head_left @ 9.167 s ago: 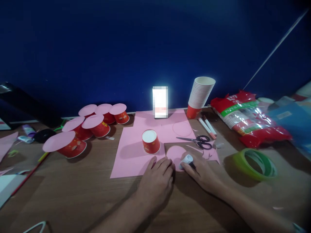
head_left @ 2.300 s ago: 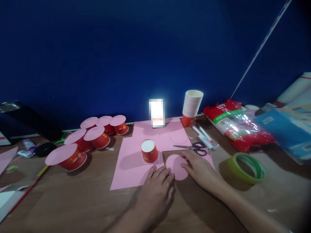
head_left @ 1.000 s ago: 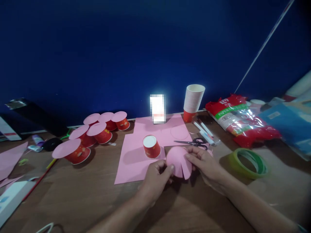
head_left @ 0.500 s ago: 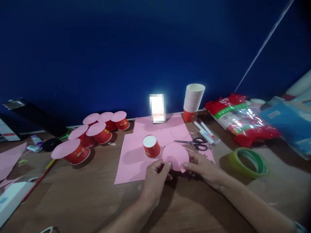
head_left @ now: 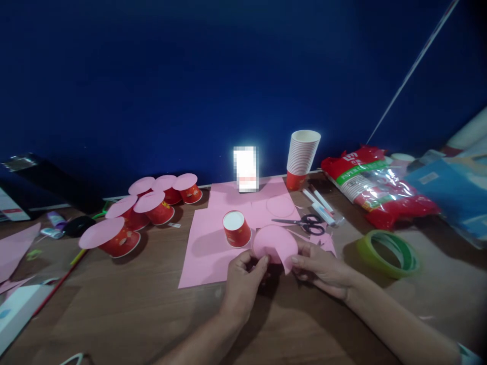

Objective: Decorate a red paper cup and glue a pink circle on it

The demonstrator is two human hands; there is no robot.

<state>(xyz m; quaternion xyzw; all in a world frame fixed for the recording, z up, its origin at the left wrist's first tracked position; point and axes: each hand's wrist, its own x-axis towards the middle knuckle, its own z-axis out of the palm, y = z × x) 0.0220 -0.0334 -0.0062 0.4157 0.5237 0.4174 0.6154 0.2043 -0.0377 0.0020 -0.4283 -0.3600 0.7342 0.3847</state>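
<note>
Both hands pinch a pink paper disc (head_left: 274, 242) above the near edge of the pink sheets. My left hand (head_left: 246, 279) grips its lower left rim between thumb and fingers. On the other side, my right hand (head_left: 319, 263) is closed on the right rim. A slit opens at the disc's near side, where one pointed corner hangs down. Just left of the disc, an upside-down red paper cup (head_left: 237, 233) stands on a pink sheet (head_left: 205, 253). Black-handled scissors (head_left: 304, 223) lie behind my right hand.
Several red cups topped with pink discs (head_left: 152, 205) stand at the left. A cup stack (head_left: 302, 157), a glowing phone (head_left: 246, 170) and pens (head_left: 321, 203) are at the back. Green tape (head_left: 388, 253) and a red cup package (head_left: 380, 187) lie to the right.
The slit in the disc has spread into a wider gap, and the disc bends more. My right hand has shifted slightly. The cup and scissors stay put.
</note>
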